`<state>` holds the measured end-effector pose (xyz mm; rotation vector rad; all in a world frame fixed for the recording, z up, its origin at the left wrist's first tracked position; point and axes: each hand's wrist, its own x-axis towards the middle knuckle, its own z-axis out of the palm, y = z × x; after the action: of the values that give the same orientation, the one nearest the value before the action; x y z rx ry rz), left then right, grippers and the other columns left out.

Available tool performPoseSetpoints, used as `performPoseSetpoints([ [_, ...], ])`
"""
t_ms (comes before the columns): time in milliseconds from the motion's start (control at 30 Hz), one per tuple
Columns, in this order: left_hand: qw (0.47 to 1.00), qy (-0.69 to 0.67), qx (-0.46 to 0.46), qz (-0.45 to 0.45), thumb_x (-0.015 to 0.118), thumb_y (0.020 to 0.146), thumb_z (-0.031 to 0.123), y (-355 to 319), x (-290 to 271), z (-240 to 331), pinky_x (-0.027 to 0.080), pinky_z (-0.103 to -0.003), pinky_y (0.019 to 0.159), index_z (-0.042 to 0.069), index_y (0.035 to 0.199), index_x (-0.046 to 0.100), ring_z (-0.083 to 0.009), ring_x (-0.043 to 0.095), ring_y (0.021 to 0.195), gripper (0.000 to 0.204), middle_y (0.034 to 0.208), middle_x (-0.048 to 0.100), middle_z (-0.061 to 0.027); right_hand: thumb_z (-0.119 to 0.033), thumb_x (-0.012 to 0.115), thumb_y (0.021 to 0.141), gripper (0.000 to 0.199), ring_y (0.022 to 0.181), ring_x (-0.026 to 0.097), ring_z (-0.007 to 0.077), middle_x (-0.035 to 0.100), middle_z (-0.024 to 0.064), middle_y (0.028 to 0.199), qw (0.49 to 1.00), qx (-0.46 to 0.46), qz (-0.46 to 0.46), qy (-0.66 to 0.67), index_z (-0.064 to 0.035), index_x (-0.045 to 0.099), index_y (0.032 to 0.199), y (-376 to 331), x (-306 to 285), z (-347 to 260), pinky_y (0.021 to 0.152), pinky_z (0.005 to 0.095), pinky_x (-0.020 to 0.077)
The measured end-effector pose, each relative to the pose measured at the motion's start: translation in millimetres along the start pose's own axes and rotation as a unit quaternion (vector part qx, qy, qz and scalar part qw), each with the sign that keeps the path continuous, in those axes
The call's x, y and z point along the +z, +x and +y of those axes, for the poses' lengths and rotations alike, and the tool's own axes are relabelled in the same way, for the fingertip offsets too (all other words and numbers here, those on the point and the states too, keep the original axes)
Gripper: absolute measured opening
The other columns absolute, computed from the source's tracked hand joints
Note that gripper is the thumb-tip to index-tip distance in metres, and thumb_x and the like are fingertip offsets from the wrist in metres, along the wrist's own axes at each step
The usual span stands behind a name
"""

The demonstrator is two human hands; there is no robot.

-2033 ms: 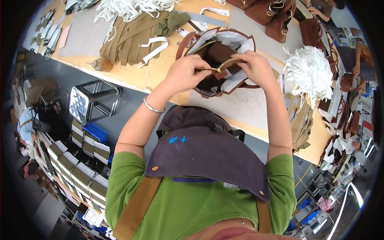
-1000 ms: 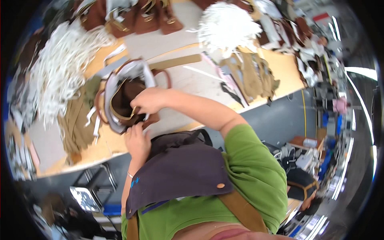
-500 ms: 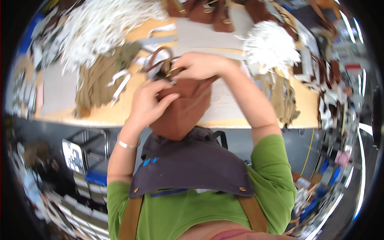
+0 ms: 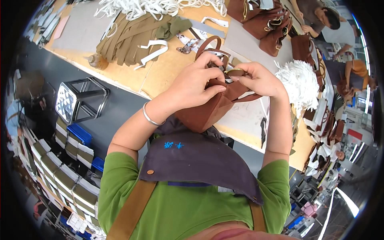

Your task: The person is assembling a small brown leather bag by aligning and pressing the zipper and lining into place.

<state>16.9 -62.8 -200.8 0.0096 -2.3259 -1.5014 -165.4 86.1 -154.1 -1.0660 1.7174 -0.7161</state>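
Observation:
A brown handbag (image 4: 204,114) is held at the table's near edge, its bottom toward my apron (image 4: 192,168). My left hand (image 4: 196,84) grips the near side of the bag's opening, thumb and fingers bent over the rim. On the right, my right hand (image 4: 260,80) pinches the opening's edge beside a gold-toothed zipper (image 4: 234,71). A brown handle (image 4: 208,43) loops up beyond my left fingers. The inside of the bag is mostly hidden by my hands.
On the wooden table (image 4: 160,78) lie olive strips (image 4: 130,38), white strips (image 4: 300,86) and several brown bags (image 4: 266,30). A small bottle (image 4: 97,61) stands at the near edge. A metal stool (image 4: 76,100) is at left; people (image 4: 320,20) work at far right.
The view has turned, so table and bag appear shifted right. My right hand has moved from over the bag's far top to the right side of its opening. Both hands still hold the bag.

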Motion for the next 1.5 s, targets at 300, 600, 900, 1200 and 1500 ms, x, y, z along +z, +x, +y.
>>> performPoseSetpoints([
  [300,0.996,0.005,-0.023,-0.081,0.077,0.080,0.012,12.1,-7.8,-7.1,0.048,-0.034,0.068,0.004,0.086,0.066,-0.0242,0.061,0.078,0.015,0.088,0.059,-0.0071,-0.001,0.058,0.089,0.020,0.088,0.058,0.0087,0.069,0.0039,0.092,0.998,0.013,-0.049,0.037,0.0024,0.067,0.107,7.6,-6.6,1.5,0.083,0.0273,0.0487],
  [600,0.999,-0.023,-0.011,-0.033,0.077,0.079,0.013,8.3,-1.4,-11.6,0.048,-0.034,0.064,0.002,0.081,0.067,-0.0232,0.060,0.071,0.015,0.082,0.059,-0.0076,0.005,0.053,0.089,0.023,0.086,0.058,0.0058,0.068,0.0013,0.092,0.995,0.046,-0.047,0.078,0.0049,0.066,0.108,3.7,-5.5,4.0,0.080,0.0238,0.0491],
  [900,0.999,-0.013,-0.030,-0.021,0.073,0.078,0.009,5.1,0.0,-6.6,0.047,-0.033,0.060,0.001,0.079,0.065,-0.0228,0.060,0.067,0.011,0.080,0.058,-0.0077,0.006,0.052,0.090,0.023,0.082,0.057,0.0048,0.067,0.0004,0.090,0.995,0.049,-0.047,0.078,0.0051,0.066,0.108,2.0,-4.0,-0.1,0.074,0.0227,0.0492],
  [1200,0.998,-0.019,-0.063,-0.020,0.072,0.078,0.011,2.6,0.2,-2.9,0.046,-0.035,0.060,0.002,0.077,0.065,-0.0231,0.058,0.066,0.012,0.079,0.058,-0.0080,0.005,0.054,0.089,0.021,0.080,0.057,0.0050,0.067,0.0005,0.087,0.995,0.051,-0.048,0.066,0.0057,0.066,0.106,0.8,-5.7,3.8,0.071,0.0231,0.0496],
  [1500,0.997,-0.037,-0.061,-0.003,0.074,0.077,0.015,-1.2,2.9,-7.6,0.046,-0.035,0.061,0.003,0.076,0.064,-0.0233,0.058,0.067,0.015,0.078,0.058,-0.0082,0.005,0.056,0.090,0.020,0.081,0.058,0.0053,0.067,0.0008,0.089,0.996,0.033,-0.047,0.064,0.0054,0.066,0.107,-1.7,-2.5,-2.1,0.074,0.0236,0.0497],
])
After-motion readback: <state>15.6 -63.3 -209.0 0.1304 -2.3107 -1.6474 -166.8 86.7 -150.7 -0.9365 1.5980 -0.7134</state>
